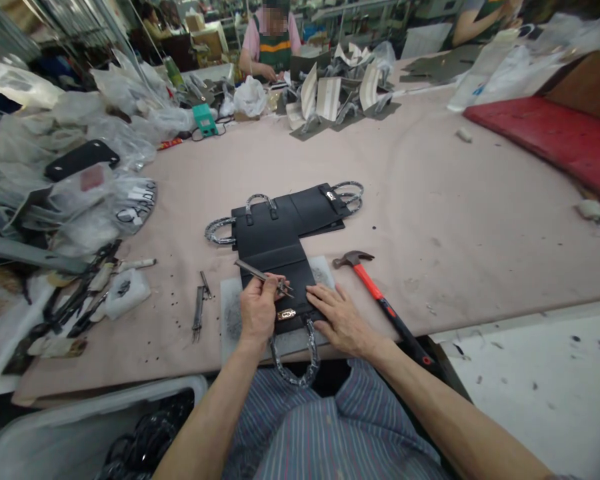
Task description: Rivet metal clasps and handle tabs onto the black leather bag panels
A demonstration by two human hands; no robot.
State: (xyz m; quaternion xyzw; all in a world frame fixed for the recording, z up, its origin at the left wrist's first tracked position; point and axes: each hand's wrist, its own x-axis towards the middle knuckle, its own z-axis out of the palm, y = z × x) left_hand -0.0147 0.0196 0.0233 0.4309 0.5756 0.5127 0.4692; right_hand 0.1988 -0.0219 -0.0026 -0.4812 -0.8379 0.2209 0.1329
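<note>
1. Pinkish cloth covers the bench (415, 207), set in a crowded workroom; across it sits a person in a pink top and striped green apron (274, 52).
2. The black bag panels (273, 227) lie mid-bench, the near end over a pale slab (231, 330), one plastic-wrapped handle (313, 347) reaching past the near edge.
3. The left hand (260, 310) has its fingers closed around a pronged metal tool (253, 269); the right hand (341, 321) rests flat, fingers extended, on the panel's edge, gripping nothing.
4. A red-and-black claw hammer (370, 281) lies right of the panels.
5. Large letters mark a plastic-wrapped piece (139, 203) at left, too distorted to read surely; the gold-coloured clasp (287, 314) shows no legible mark.
6. The left hand hides part of the tool; the frame cuts off the plastic bin (200, 387) and red board (550, 130).
</note>
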